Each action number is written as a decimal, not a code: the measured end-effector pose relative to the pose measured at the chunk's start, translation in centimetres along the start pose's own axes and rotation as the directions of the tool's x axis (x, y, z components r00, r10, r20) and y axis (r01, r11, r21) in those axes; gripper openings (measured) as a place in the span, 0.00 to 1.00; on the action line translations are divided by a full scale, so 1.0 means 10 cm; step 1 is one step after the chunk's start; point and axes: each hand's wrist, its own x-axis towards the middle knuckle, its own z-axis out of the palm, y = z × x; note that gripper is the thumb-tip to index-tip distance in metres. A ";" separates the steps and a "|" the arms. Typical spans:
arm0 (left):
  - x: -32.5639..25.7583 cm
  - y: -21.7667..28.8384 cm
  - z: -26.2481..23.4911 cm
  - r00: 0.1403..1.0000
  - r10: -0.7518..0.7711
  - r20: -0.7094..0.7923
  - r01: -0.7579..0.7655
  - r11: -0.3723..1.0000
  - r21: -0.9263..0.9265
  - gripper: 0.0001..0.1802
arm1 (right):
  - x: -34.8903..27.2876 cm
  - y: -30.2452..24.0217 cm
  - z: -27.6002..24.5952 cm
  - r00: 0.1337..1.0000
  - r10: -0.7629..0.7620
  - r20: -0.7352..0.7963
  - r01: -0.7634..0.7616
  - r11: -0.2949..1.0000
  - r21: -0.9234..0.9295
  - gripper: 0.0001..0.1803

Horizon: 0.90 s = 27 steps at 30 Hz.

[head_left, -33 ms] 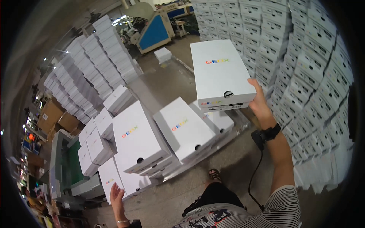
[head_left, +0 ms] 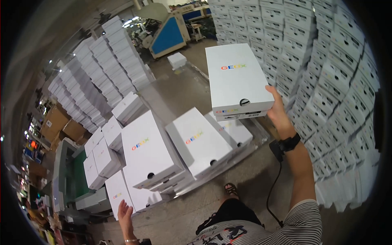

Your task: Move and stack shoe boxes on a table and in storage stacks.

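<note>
Left of the box wall [head_left: 328,98], a carton [head_left: 238,77] is gripped by the right hand [head_left: 277,109], while the left hand [head_left: 125,217] is held farther off, fingers loosely parted.

On my feed, I have the held box [head_left: 234,83] in my right hand [head_left: 278,111], at the right end of the low box piles [head_left: 153,161] before me. My left hand [head_left: 125,214] is near their front left corner. I see a wall of boxes [head_left: 328,77] to the right, tall stacks [head_left: 116,57] behind on the left, cartons [head_left: 56,121] left of those, and a machine [head_left: 171,34] behind a lone box [head_left: 177,61].
</note>
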 end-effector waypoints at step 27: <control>-0.07 -0.13 0.25 0.827 -0.179 -0.533 0.317 0.932 0.178 0.30 | 3.40 2.39 0.89 0.785 0.192 0.589 0.465 0.447 -0.764 0.10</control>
